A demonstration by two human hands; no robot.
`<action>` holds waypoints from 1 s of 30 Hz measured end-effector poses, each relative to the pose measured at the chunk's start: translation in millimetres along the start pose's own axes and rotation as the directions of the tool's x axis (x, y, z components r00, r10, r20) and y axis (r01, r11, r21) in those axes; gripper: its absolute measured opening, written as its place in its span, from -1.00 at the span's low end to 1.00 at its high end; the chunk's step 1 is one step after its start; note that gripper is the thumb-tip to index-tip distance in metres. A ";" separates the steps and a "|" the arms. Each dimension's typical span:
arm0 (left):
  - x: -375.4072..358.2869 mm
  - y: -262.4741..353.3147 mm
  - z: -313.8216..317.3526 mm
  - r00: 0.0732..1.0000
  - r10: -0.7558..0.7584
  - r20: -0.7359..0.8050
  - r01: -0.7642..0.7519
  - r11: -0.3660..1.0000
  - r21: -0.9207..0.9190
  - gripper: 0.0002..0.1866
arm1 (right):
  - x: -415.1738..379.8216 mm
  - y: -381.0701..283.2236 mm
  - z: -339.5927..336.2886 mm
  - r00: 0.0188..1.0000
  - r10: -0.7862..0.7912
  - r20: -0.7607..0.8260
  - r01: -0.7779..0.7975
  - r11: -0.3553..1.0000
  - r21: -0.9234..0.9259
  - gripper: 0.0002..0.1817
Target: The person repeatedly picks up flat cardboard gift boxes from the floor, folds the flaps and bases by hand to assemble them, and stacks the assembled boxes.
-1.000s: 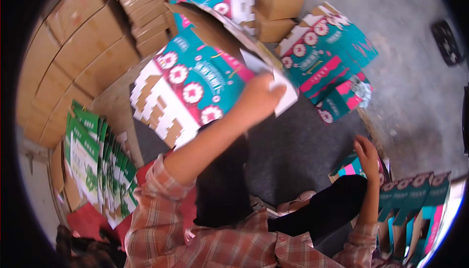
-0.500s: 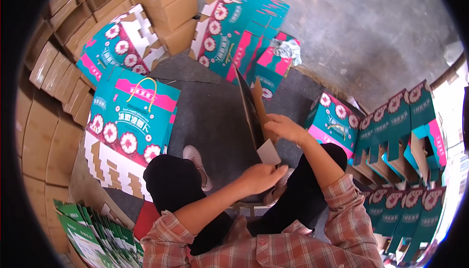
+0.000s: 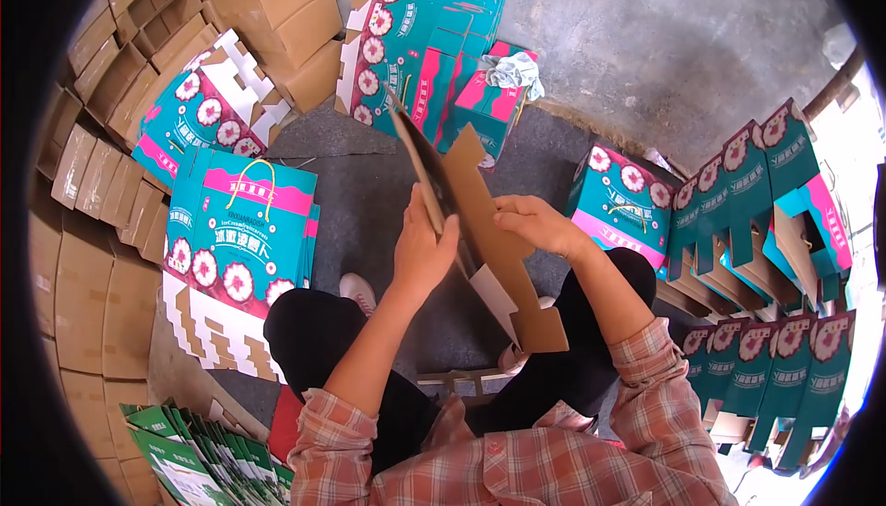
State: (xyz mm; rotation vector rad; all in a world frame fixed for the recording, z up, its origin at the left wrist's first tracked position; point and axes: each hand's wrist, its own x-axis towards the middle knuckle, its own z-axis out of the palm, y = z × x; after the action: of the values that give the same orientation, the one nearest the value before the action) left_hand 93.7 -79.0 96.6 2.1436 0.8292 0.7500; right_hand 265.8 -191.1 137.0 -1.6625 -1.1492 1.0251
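Note:
Between my knees, a partly folded cardboard gift box point(image 3: 489, 238) stands tilted, its brown inner side and notched flaps facing up and to the right. My left hand point(image 3: 426, 246) is closed on its left panel, about midway along. On the right edge, my right hand point(image 3: 533, 226) pinches the brown panel, fingertips over its edge. A white flap shows at the near end. The outer print of this box is turned away from view.
Flat teal-and-pink boxes point(image 3: 242, 238) with rope handles are stacked at left, more point(image 3: 420, 45) ahead. Assembled boxes point(image 3: 620, 202) stand at right beside upright ones point(image 3: 738, 192). Brown cartons point(image 3: 101, 294) line the left wall. Green printed packages point(image 3: 198, 455) lie at lower left. A cloth point(image 3: 513, 72) rests on a box.
My left hand has moved from the near end up to the left panel. The box has spread wider and turned, showing more of its brown inside. The whole view has shifted slightly.

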 end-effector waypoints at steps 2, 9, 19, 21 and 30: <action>-0.5 -13.2 12.3 0.999 0.027 -0.017 -0.027 0.999 0.020 -0.24 | -1.6 0.9 -0.8 0.999 -0.049 -0.008 0.049 0.999 -0.014 -0.64; -25.0 16.6 -26.9 0.972 -0.051 0.231 0.039 0.998 0.056 -0.29 | 19.3 21.9 -44.3 0.974 -0.099 -0.204 -0.015 0.871 -0.492 -0.66; -36.2 -3.2 -34.3 0.939 0.244 0.242 -0.277 0.955 0.110 -0.18 | 31.5 19.0 -38.3 0.955 -0.103 -0.279 -0.042 0.882 -0.469 -0.64; -34.9 -2.2 -35.4 0.907 0.285 0.312 -0.354 0.915 0.192 -0.12 | 33.8 17.6 -36.7 0.954 -0.102 -0.281 -0.053 0.867 -0.495 -0.64; -33.3 2.2 -25.6 0.925 0.184 0.333 -0.303 0.887 0.349 -0.11 | 45.5 23.0 -32.5 0.969 -0.036 -0.243 -0.069 0.910 -0.409 -0.64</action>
State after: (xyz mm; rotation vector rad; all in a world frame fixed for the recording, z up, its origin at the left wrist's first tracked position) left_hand 55.4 -94.4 104.7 2.6812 0.5899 0.3866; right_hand 313.2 -158.6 118.3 -2.0689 -1.2445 0.5807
